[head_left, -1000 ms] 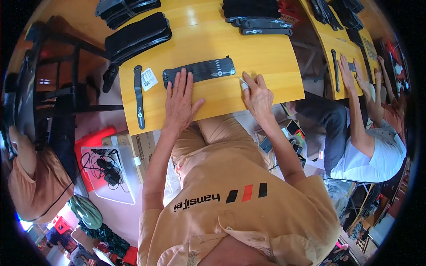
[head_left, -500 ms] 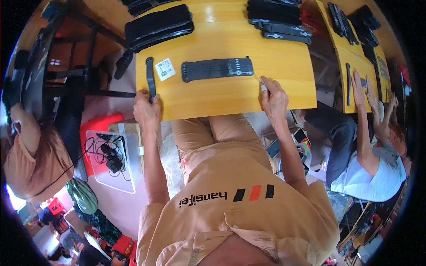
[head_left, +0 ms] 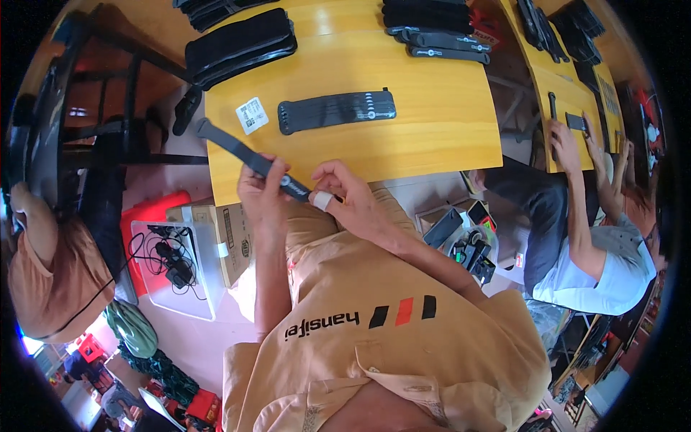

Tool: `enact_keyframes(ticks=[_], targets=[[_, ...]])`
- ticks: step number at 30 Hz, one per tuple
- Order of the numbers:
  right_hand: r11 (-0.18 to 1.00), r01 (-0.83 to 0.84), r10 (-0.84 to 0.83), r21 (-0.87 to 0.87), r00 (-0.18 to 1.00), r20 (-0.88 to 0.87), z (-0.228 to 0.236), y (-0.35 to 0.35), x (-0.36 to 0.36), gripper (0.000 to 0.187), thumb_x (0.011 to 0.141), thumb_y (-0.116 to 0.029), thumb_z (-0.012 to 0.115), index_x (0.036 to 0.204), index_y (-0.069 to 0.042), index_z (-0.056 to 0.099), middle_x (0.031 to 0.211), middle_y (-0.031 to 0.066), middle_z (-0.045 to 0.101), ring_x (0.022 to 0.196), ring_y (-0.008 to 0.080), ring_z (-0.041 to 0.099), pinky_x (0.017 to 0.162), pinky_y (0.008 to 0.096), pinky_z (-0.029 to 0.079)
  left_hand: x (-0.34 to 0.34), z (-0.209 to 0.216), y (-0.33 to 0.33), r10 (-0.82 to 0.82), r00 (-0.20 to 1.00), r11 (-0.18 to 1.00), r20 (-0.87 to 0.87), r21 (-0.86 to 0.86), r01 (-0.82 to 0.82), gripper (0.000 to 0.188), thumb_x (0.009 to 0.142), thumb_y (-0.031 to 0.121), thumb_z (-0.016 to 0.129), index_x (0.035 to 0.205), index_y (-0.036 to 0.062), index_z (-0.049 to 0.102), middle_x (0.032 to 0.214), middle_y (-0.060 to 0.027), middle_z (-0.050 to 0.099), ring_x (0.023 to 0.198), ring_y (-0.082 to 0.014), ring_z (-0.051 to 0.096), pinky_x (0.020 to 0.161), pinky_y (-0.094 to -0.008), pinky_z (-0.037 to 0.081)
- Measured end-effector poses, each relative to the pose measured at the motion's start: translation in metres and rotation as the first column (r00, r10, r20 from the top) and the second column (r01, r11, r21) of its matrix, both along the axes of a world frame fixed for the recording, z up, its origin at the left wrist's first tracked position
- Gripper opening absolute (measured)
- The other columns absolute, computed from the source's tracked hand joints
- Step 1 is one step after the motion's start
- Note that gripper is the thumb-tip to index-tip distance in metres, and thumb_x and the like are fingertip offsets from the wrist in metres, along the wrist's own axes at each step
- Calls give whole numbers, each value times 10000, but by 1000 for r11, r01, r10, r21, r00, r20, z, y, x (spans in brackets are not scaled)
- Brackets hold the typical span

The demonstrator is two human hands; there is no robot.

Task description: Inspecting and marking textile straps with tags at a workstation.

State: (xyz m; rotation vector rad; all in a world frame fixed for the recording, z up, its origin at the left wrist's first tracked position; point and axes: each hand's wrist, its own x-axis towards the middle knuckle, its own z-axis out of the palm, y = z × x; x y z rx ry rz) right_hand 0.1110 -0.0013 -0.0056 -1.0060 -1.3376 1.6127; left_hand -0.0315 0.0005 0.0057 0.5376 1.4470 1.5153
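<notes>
At the near edge of the yellow table (head_left: 432,129), head view: your left hand (head_left: 263,193) grips a single black strap (head_left: 241,153) between thumb and fingers, slanting up leftward. Your right hand (head_left: 354,210), white tape (head_left: 323,200) on one digit, curls at its near end; cannot tell whether pinching. Beyond lie a flat strap bundle (head_left: 337,113) and white label (head_left: 252,115).

Place: a workshop, from where I stand
Worktables: yellow worktable (head_left: 432,126), second table (head_left: 538,81) alongside
Stock: black straps (head_left: 241,47), stacked on both
Staff: co-worker (head_left: 601,266) at second table
Below: carton (head_left: 234,237), bin (head_left: 193,306) of cables (head_left: 176,266)
</notes>
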Motion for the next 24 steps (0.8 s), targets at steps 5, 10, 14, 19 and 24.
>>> enact_keyframes(ticks=[5,10,14,19,24], targets=[[949,-75,9,-306,977,-211,22,14,9,159,787,-36,546,942,-25,511,718,40,541,535,50,464,427,187,339,10,5,0,-155,955,986,254,100,134,194,837,116,577,1001,27,522,772,-54,586,607,-71,549,450,-161,416],[824,-192,-73,-532,897,-436,27,26,23,158,806,-42,504,963,-41,523,669,31,519,405,18,356,348,163,243,15,17,-1,-285,912,959,294,102,266,246,852,103,542,1072,0,510,853,-93,610,733,-123,607,586,-211,512],[929,16,-94,-369,977,-193,38,24,18,236,858,-117,465,1068,-25,518,653,0,470,410,18,332,365,156,229,13,15,2,-203,937,977,285,116,177,202,847,104,553,1019,1,528,899,-131,624,780,-159,625,638,-240,529],[996,-5,19,-90,989,148,49,17,22,373,886,-120,399,1251,-65,451,620,-19,417,487,25,349,439,150,277,11,21,6,-141,954,984,266,147,105,164,835,86,570,973,4,537,903,-160,628,806,-181,630,683,-272,539],[996,-42,16,74,948,318,52,11,18,423,852,-52,406,1266,-131,434,596,86,462,509,140,449,501,266,391,14,25,6,-149,956,976,254,190,101,170,817,48,585,970,-4,530,913,-161,624,833,-198,626,712,-278,541]])
